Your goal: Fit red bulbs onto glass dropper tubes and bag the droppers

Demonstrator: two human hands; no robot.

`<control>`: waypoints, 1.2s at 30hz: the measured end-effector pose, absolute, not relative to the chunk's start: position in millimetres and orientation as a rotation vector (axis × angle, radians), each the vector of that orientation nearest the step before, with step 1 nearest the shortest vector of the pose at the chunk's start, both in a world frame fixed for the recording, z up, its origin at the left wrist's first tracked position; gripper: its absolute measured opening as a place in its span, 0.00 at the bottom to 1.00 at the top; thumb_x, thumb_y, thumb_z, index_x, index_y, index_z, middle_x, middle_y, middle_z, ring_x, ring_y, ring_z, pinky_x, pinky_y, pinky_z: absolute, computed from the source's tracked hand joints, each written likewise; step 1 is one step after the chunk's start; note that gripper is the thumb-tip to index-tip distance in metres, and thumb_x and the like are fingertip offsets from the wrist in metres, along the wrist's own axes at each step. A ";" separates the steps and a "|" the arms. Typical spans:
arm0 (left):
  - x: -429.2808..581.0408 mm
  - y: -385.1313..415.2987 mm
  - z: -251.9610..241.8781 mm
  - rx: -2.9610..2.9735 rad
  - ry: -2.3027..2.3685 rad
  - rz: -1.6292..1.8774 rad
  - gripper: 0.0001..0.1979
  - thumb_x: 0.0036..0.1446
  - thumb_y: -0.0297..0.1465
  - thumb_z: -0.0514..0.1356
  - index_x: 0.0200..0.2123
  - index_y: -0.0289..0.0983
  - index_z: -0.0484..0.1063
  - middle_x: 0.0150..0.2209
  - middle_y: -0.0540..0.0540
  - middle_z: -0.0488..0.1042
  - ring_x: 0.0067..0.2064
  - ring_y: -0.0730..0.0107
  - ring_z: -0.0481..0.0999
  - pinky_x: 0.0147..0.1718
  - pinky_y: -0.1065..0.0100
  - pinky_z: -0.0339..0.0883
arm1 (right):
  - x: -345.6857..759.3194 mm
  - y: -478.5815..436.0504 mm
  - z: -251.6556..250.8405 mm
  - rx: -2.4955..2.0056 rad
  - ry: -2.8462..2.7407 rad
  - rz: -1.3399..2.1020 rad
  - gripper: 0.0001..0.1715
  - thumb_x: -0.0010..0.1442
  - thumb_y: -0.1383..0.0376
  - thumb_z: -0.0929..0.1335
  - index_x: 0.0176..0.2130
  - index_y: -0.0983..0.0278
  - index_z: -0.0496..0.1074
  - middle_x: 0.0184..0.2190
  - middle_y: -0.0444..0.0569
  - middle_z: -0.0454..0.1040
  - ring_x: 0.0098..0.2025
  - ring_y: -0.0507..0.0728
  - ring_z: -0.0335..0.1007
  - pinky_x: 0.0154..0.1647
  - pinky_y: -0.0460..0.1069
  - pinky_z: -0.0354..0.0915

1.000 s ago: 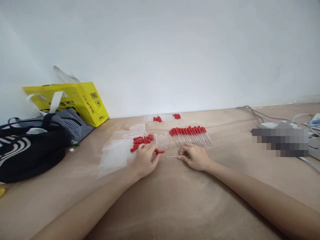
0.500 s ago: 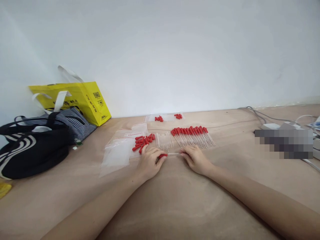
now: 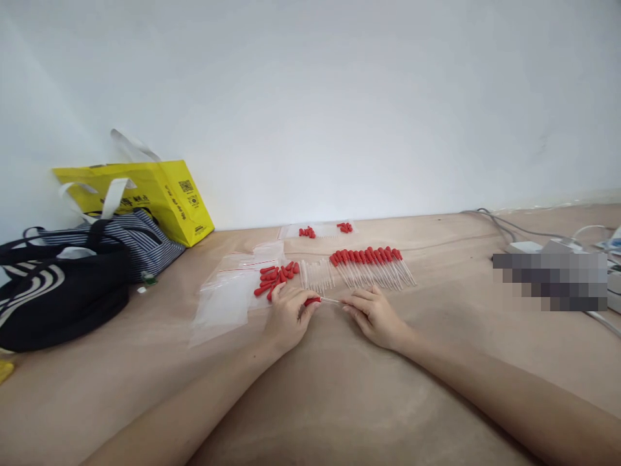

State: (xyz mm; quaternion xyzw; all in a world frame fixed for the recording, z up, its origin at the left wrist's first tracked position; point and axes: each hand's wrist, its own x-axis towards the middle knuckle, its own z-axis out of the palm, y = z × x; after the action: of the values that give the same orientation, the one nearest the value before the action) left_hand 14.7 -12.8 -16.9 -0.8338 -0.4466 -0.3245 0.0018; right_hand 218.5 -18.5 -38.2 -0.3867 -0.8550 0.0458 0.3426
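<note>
My left hand [image 3: 290, 317] pinches a red rubber dropper bulb [image 3: 312, 301] between thumb and fingers. A thin clear dropper tube [image 3: 331, 301] runs from the bulb's mouth to my right hand [image 3: 373, 316], whose closed fingertips grip its other end. How deep the tube sits in the bulb I cannot tell. Loose red bulbs [image 3: 284, 272] lie just beyond my left hand. Beside them is a row of bare clear tubes [image 3: 317, 276]. Beyond my right hand, several droppers with red bulbs fitted [image 3: 371, 262] lie side by side, tubes slanting toward me.
Clear zip bags [image 3: 223, 301] lie flat at left, and another bag [image 3: 327, 231] with bulbs and tubes lies near the wall. A black bag [image 3: 72, 304], a striped bag [image 3: 130, 239] and a yellow bag [image 3: 179, 200] stand far left. Cables [image 3: 502, 223] run at right.
My right hand has shifted slightly left and toward me, bringing it closer to my left hand. Less of the clear tube shows between them, and it tilts a little more.
</note>
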 end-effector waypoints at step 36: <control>24.2 -26.7 -11.8 -2.690 -1.084 -0.944 0.09 0.57 0.31 0.51 0.27 0.37 0.67 0.26 0.53 0.73 0.31 0.74 0.71 0.53 0.54 0.36 | 215.2 -26.8 -28.9 -0.910 -2.300 -0.040 0.13 0.57 0.69 0.58 0.32 0.64 0.70 0.21 0.43 0.65 0.23 0.49 0.53 0.32 0.49 0.43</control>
State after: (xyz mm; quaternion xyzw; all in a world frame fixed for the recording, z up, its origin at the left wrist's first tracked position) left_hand 24.2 -26.7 -11.8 -0.8810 -0.3550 -0.3093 0.0459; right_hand 215.2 -26.8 -28.9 -0.3476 -0.8785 -0.0153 0.3275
